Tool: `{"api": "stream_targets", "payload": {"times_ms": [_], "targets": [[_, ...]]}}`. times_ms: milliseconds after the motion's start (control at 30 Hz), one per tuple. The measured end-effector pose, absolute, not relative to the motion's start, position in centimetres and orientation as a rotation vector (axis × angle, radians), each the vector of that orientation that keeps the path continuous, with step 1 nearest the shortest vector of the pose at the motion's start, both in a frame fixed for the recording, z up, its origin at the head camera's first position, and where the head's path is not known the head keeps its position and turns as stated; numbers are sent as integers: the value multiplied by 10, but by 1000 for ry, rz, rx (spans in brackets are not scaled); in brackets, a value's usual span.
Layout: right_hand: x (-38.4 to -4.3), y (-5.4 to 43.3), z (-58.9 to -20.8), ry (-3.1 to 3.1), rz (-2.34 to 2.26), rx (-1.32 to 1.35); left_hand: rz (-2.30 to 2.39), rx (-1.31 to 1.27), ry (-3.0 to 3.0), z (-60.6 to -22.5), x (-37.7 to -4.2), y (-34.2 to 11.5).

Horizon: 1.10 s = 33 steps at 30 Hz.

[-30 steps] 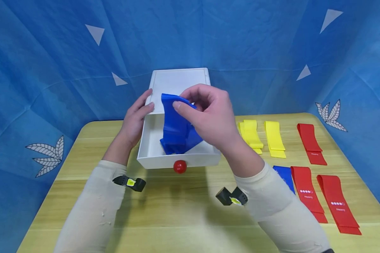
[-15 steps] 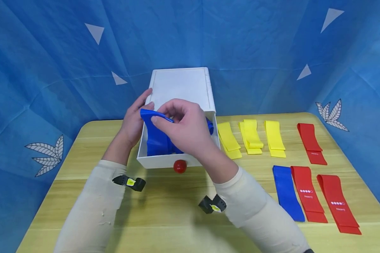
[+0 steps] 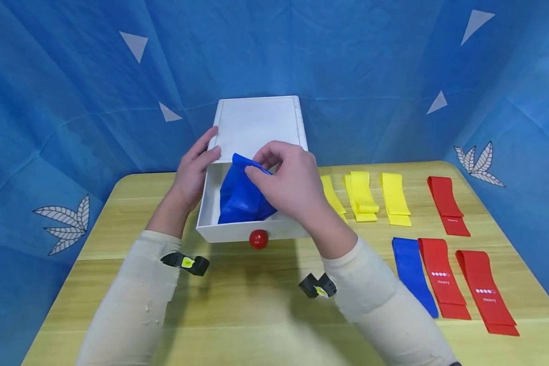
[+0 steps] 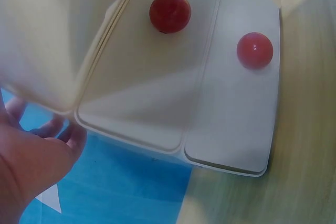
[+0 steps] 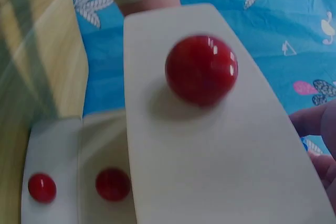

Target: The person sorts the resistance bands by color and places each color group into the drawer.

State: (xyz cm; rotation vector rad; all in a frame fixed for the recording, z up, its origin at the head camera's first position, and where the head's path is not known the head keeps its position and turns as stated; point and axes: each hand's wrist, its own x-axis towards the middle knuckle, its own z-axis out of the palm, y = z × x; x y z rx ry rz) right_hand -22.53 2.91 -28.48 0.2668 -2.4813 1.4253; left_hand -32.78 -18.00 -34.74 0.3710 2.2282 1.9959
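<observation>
A white drawer unit (image 3: 256, 124) stands at the back of the table with its top drawer (image 3: 224, 234) pulled out, a red knob (image 3: 258, 239) on its front. My left hand (image 3: 189, 173) rests on the unit's left side, thumb and fingers fairly straight against the edge. Over the drawer my right hand (image 3: 289, 180) pinches the upper edge of a blue resistance band (image 3: 243, 198) between thumb and fingers. The band's lower part is down inside the drawer, and my hand hides its right side. Two lower drawers (image 4: 152, 72) appear shut in the left wrist view.
Right of the unit lie several folded yellow bands (image 3: 395, 198). Further right are red bands (image 3: 485, 292), some marked "Heavy", and another blue band (image 3: 414, 274). A blue cloth (image 3: 370, 76) hangs behind the wooden table (image 3: 247, 315).
My right hand has lowered the blue band into the drawer, swinging left and then partly back right. My left hand has stayed on the unit.
</observation>
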Motion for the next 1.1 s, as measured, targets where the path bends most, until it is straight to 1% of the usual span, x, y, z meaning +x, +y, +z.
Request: {"api": "stream_targets", "payload": {"times_ms": [267,533,1100], "targets": [[-230,52,-288,-2588,1281,141,2041,389,2166,-346,-327,-180],[-236,69,-299,-2639,1208,51,2042,389,2152,-347,-328,-180],[-233,82,-314,-2603,1132,-4,2062,386,2131,-347,-329,-180]]}}
